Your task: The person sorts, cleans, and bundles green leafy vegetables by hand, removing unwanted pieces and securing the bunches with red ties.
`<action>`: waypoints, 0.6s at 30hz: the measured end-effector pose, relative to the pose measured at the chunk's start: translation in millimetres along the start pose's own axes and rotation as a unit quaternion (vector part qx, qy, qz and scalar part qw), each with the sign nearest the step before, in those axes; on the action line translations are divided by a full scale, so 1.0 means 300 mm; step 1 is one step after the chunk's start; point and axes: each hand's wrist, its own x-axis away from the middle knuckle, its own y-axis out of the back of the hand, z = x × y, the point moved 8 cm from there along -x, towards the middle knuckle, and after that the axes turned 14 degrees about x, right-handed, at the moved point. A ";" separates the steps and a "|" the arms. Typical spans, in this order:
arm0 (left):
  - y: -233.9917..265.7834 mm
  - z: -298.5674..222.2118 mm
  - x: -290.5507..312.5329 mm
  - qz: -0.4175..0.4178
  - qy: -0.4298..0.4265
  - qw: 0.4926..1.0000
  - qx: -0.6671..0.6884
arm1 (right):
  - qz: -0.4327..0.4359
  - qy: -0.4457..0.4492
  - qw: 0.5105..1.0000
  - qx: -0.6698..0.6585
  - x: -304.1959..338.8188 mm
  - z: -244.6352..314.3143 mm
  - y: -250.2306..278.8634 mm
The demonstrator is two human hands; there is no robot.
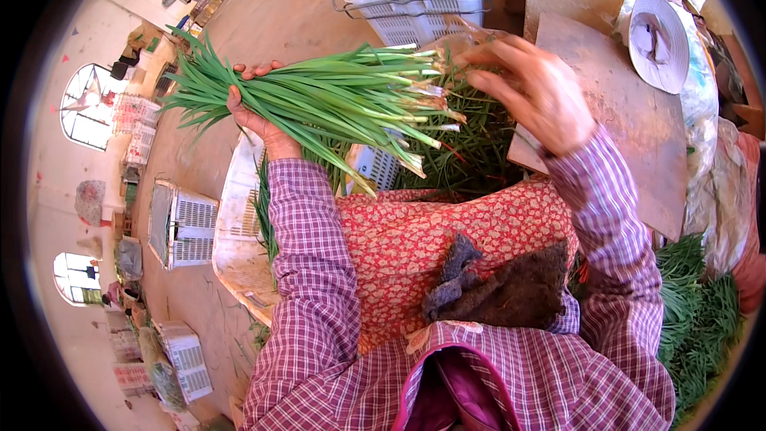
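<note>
My left hand (pixel 267 116) is wrapped round the leafy part of a bunch of garlic chives (pixel 343 92), held level above my lap. The green leaf tips fan out to the left. Pale stem ends with brownish dry skins point right. Beside those ends is my right hand (pixel 535 84), its fingers bent and apart, slightly blurred, with no clear object between them. Under the stem ends lies a dark heap of loose green trimmings (pixel 471 148). A red floral cloth (pixel 455 219) covers my lap, with a dark brown rag (pixel 515 291) on it.
Stacked white crates (pixel 423 0) stand ahead. A brown board (pixel 610 128) with a white sun hat (pixel 658 41) beside it is at the right. More chives (pixel 694 327) are piled lower right. A white basket (pixel 239 231) sits left, near another crate (pixel 187 227).
</note>
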 end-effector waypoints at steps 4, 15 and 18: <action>-0.045 0.073 0.001 0.018 0.047 0.998 0.046 | -0.063 0.078 0.995 -0.023 -0.181 0.108 -0.154; 0.007 -0.025 0.011 0.049 0.035 0.985 0.164 | 0.096 -0.095 0.773 -0.620 0.001 -0.231 -0.150; 0.002 -0.027 0.020 0.038 0.029 0.986 0.160 | 0.274 -0.135 0.896 -0.322 0.107 -0.225 -0.178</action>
